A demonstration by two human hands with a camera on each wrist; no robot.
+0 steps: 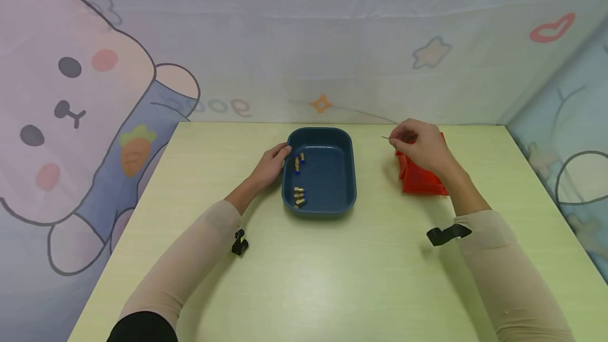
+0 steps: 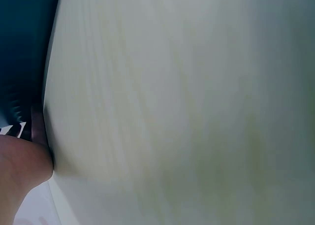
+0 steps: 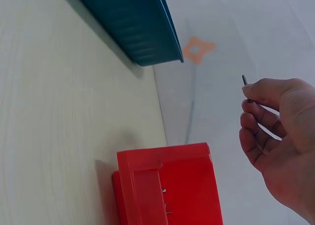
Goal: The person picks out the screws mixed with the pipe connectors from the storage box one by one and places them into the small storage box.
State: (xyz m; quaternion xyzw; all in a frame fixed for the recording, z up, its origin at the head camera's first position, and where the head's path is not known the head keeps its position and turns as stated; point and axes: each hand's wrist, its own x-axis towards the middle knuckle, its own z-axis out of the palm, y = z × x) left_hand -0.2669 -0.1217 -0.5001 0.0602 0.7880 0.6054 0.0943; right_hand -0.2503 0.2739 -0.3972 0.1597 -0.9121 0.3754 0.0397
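Note:
A dark blue tray (image 1: 343,173) sits mid-table with several small brass fittings (image 1: 298,196) along its left side. My left hand (image 1: 273,162) rests against the tray's left rim, fingers curled over the edge; in the left wrist view only a bit of that hand (image 2: 22,166) and the tray wall (image 2: 22,52) show. My right hand (image 1: 418,144) hovers above a red bin (image 1: 420,178) and pinches a thin metal pin (image 1: 385,138) between thumb and fingertips. In the right wrist view the pin (image 3: 244,80) sticks up from the right hand (image 3: 278,136), over the red bin (image 3: 167,185).
The pale wooden table (image 1: 332,278) is backed by a cartoon-printed cloth wall (image 1: 95,94) on three sides. Black wrist-camera straps (image 1: 239,243) sit at both forearms. The blue tray's end (image 3: 138,28) shows in the right wrist view.

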